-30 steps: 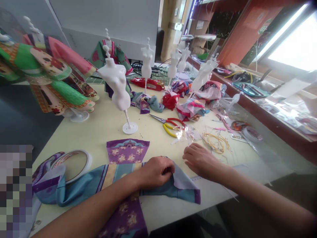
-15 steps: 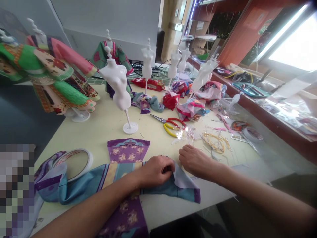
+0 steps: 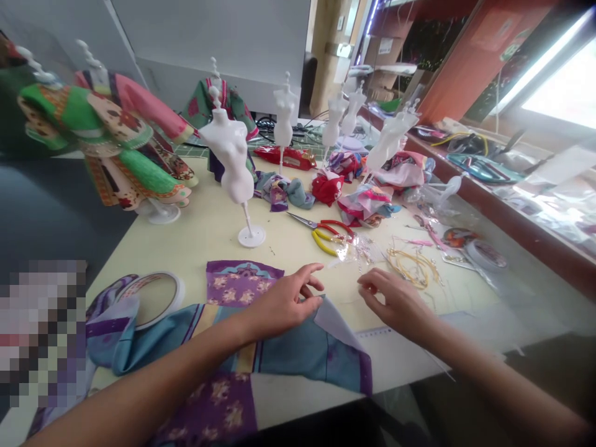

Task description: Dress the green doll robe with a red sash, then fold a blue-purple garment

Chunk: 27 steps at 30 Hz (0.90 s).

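Note:
A teal cloth piece (image 3: 298, 357) with purple and yellow bands lies across the table, its far right corner turned up to a pale underside. My left hand (image 3: 286, 301) rests over it, fingers apart, with the thumb tip close by the raised corner. Beyond the edge of the cloth, my right hand (image 3: 395, 301) hovers with fingertips pinched together; whatever is between them is too small to make out. A purple floral cloth piece (image 3: 239, 282) lies flat behind my left hand. More purple floral cloth (image 3: 223, 403) shows below my left forearm.
A roll of tape (image 3: 179, 301) sits on the left. A bare white mannequin (image 3: 235, 155) stands behind the cloth. Red-and-yellow-handled scissors (image 3: 326, 233), yellow cord loops (image 3: 414, 267) and crumpled doll clothes (image 3: 367, 202) lie farther back. A dressed mannequin (image 3: 112, 136) stands at left.
My left hand has loosened from the cloth and its fingers have spread. My right hand has moved a little right, from a fist into a pinch. The view has shifted slightly.

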{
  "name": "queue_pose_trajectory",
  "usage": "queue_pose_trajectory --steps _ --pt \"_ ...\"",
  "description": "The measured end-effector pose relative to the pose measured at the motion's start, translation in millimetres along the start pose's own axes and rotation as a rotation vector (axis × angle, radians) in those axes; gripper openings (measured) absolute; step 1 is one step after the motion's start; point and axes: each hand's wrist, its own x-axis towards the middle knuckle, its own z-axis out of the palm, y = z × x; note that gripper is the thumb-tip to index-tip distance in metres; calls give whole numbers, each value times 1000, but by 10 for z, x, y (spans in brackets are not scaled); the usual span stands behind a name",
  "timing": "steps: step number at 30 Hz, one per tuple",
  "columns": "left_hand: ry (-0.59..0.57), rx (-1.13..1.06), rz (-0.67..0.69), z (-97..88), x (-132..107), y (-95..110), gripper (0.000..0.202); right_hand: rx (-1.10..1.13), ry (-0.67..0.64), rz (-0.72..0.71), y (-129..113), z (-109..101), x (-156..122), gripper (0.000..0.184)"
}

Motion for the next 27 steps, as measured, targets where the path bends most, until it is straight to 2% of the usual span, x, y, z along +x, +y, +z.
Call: queue_pose_trajectory --steps 2,4,7,9,12,16,21,27 --pt "-3 100 9 -26 -106 23 44 -6 48 -95 -83 26 -40 10" --pt "-27 196 52 -1 -196 40 37 7 53 -272 -234 75 -81 12" --pt "-12 250 122 72 -252 50 33 50 -79 -615 -479 195 -155 20" --pt "31 197 129 88 -243 45 33 24 -117 -747 -580 292 -199 23" --pt "114 25 77 7 -218 35 30 -57 -82 -717 -600 386 -230 22" --pt "280 -270 -5 -266 -220 53 24 -93 -48 -592 -542 354 -221 21" --pt "539 -483 19 -630 -296 118 18 -50 -55 -548 -547 302 -206 20" --pt "687 -670 28 -845 -488 147 13 -44 -74 -546 -537 321 -231 18"
